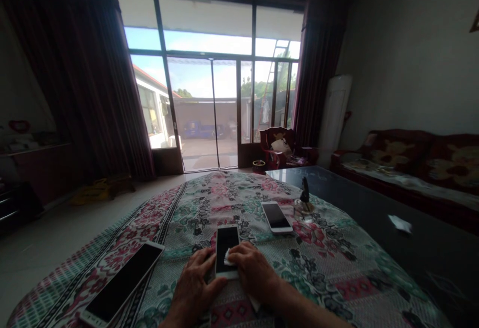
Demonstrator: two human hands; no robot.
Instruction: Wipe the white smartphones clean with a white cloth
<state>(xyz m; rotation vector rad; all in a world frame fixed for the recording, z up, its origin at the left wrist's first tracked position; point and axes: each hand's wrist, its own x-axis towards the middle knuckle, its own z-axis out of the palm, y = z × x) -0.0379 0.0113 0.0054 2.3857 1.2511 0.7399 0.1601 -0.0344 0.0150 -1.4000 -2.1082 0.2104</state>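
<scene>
White phone, head view: lies [226,239] screen up on the cloth [318,268], between the two hands; landmark for all places below.
Left hand: [196,278] at the phone's left side, thumb by its near edge, fingers spread along the side; braced against it, not closed round it.
Right hand: [254,267] over the phone's right edge, fingers pinching a tissue.
Tissue: [227,257] white, crumpled, pressed to the phone's dark screen; part hidden by the fingers.
Large phone: [123,283] left of the phone, screen up, set at a slant, untouched.
Far phone: [277,217] beyond the phone and to its right, screen up, untouched.
Bottle: [305,203] right of the far phone, clear below, dark on top; contents cannot be told.
Paper: [400,224] well to the phone's right, on the dark table [359,213].
Step in hand: judged to be wiping the screen; coverage cannot be assessed.
Next move: calls for a steady left brace and light, even tissue pressure, lest the phone slide on the cloth.
</scene>
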